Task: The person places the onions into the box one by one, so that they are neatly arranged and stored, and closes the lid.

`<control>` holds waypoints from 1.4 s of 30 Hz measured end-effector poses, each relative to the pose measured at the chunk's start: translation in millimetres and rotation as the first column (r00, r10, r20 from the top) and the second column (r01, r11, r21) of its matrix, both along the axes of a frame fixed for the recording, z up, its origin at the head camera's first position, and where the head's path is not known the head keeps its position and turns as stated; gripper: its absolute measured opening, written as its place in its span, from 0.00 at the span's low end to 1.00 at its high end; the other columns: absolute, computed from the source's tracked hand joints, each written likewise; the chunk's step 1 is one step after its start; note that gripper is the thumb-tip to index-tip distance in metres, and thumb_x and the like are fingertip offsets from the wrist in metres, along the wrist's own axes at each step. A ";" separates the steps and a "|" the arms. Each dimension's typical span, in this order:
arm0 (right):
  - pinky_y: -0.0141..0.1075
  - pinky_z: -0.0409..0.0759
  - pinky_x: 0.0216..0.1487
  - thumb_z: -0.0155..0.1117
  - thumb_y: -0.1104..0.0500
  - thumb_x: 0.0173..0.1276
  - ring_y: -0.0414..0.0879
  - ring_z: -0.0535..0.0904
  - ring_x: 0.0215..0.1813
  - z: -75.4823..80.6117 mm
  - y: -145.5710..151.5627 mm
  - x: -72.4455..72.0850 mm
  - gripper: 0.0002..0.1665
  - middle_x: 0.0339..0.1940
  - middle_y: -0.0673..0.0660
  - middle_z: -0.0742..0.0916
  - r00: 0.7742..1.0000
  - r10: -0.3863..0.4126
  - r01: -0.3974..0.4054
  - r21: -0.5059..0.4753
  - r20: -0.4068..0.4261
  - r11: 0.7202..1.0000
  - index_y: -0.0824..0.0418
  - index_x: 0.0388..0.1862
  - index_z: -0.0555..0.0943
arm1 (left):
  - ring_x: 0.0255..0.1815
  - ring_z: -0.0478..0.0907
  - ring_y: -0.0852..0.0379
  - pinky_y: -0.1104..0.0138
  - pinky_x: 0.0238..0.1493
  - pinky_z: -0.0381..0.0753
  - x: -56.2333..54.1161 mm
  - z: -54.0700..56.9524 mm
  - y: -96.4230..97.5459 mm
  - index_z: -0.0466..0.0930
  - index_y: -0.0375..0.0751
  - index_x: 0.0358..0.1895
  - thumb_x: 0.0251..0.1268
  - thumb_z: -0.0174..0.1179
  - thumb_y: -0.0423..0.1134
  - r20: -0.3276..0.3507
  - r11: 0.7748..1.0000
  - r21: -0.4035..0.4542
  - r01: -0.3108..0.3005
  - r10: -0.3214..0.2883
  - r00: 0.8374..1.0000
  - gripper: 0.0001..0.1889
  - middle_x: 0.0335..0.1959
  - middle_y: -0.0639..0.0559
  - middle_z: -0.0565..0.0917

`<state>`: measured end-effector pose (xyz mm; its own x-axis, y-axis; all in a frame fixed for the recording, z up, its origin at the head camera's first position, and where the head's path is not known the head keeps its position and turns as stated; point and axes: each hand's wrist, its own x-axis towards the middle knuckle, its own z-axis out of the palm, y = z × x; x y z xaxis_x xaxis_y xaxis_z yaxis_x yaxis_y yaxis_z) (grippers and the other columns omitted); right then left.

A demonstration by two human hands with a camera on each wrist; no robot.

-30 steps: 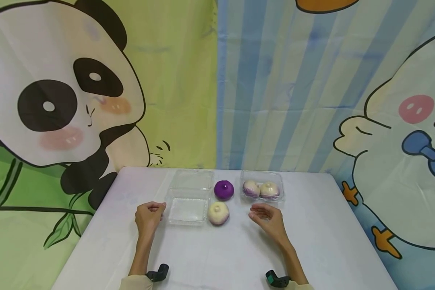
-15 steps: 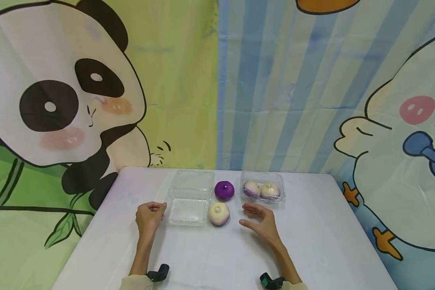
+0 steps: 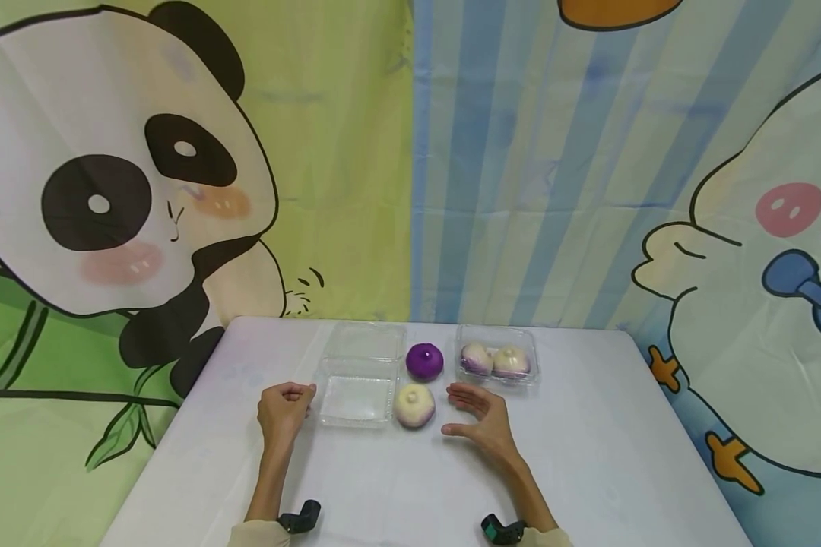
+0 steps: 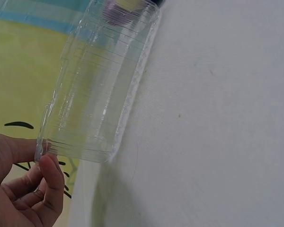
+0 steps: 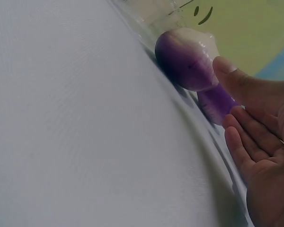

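Observation:
With thumb and fingertips my left hand (image 3: pixel 282 412) pinches the near-left corner of an opened clear plastic box (image 4: pixel 92 104), whose lid (image 3: pixel 366 341) lies folded back behind it. To the right of this box sits a white-and-purple onion (image 3: pixel 414 406), pale on top and purple below. A deep purple onion (image 3: pixel 425 362) stands just behind it. My right hand (image 3: pixel 484 422) is held to the right of the pale onion, thumb spread from the fingers and palm facing it, holding nothing. In the right wrist view the thumb overlaps the edge of the pale onion (image 5: pixel 187 59).
A second clear box (image 3: pixel 497 354), closed, stands at the back right of the white table (image 3: pixel 588 433) with two pale onions inside. Behind the table hang a panda curtain (image 3: pixel 342 190) and a striped curtain (image 3: pixel 520 190).
My right hand has moved left toward the pale onion, and its thumb has spread away from the fingers. My left hand stays at the box corner.

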<state>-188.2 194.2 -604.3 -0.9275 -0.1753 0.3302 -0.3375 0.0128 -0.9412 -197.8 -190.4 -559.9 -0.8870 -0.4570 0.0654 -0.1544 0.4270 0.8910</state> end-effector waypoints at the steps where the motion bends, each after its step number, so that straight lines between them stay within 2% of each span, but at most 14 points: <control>1: 0.50 0.87 0.68 0.88 0.76 0.45 0.70 0.88 0.65 -0.5 -1.5 -0.4 0.47 0.64 0.83 0.84 1.000 0.003 -0.003 -0.005 0.003 1.000 0.78 0.68 0.79 | 0.17 0.80 0.58 0.69 0.20 0.76 0.1 -0.1 -0.1 0.90 0.31 0.33 0.68 0.74 0.38 0.000 1.000 0.001 0.002 -0.002 1.000 0.11 0.17 0.52 0.85; 8: 0.53 0.85 0.70 0.89 0.76 0.45 0.71 0.86 0.67 -1.0 -11.3 -3.0 0.48 0.66 0.82 0.84 1.000 0.016 -0.016 -0.006 0.012 1.000 0.78 0.68 0.79 | 0.17 0.80 0.58 0.69 0.20 0.76 0.2 -0.3 -0.8 0.90 0.31 0.33 0.68 0.73 0.37 0.002 1.000 0.009 0.007 -0.007 1.000 0.11 0.17 0.53 0.85; 17: 0.52 0.83 0.73 0.90 0.74 0.45 0.77 0.82 0.68 0.4 -21.9 -6.4 0.49 0.67 0.79 0.84 1.000 0.020 -0.020 0.007 0.014 1.000 0.77 0.69 0.79 | 0.16 0.80 0.59 0.69 0.19 0.77 -0.9 -0.7 -0.4 0.91 0.31 0.33 0.68 0.73 0.37 0.003 1.000 0.020 0.007 -0.007 1.000 0.11 0.17 0.54 0.84; 23: 0.50 0.83 0.73 0.90 0.75 0.43 0.75 0.82 0.70 -3.0 -23.8 -9.0 0.51 0.68 0.78 0.84 0.999 0.022 -0.022 0.007 0.025 1.000 0.76 0.70 0.79 | 0.17 0.80 0.59 0.69 0.19 0.76 -2.0 -2.4 -0.3 0.90 0.31 0.33 0.69 0.73 0.38 0.002 1.000 0.020 0.011 -0.011 1.000 0.11 0.17 0.53 0.84; 32: 0.45 0.84 0.74 0.92 0.72 0.42 0.67 0.84 0.70 -7.9 -27.3 -13.8 0.53 0.69 0.73 0.86 0.999 0.033 -0.034 0.022 0.038 0.999 0.73 0.71 0.80 | 0.17 0.79 0.59 0.70 0.19 0.77 -2.5 -3.2 -0.8 0.90 0.31 0.33 0.69 0.74 0.38 0.000 1.000 0.026 0.003 -0.003 1.000 0.11 0.17 0.53 0.84; 39: 0.42 0.85 0.73 0.92 0.72 0.43 0.49 0.88 0.68 -7.4 -33.5 -15.3 0.52 0.69 0.72 0.87 0.999 0.041 -0.042 0.031 0.033 0.999 0.74 0.70 0.80 | 0.16 0.79 0.59 0.70 0.19 0.77 -2.6 -2.1 0.3 0.90 0.31 0.33 0.68 0.74 0.37 0.014 0.999 0.032 -0.011 0.010 1.000 0.11 0.18 0.52 0.84; 42: 0.37 0.85 0.73 0.92 0.71 0.45 0.45 0.88 0.67 -7.1 -37.2 -16.4 0.52 0.69 0.72 0.87 0.999 0.042 -0.043 0.037 0.032 0.998 0.74 0.71 0.79 | 0.17 0.79 0.59 0.70 0.19 0.77 -2.3 -2.0 0.4 0.90 0.30 0.33 0.68 0.74 0.37 0.008 0.999 0.031 -0.009 0.009 1.000 0.11 0.18 0.52 0.84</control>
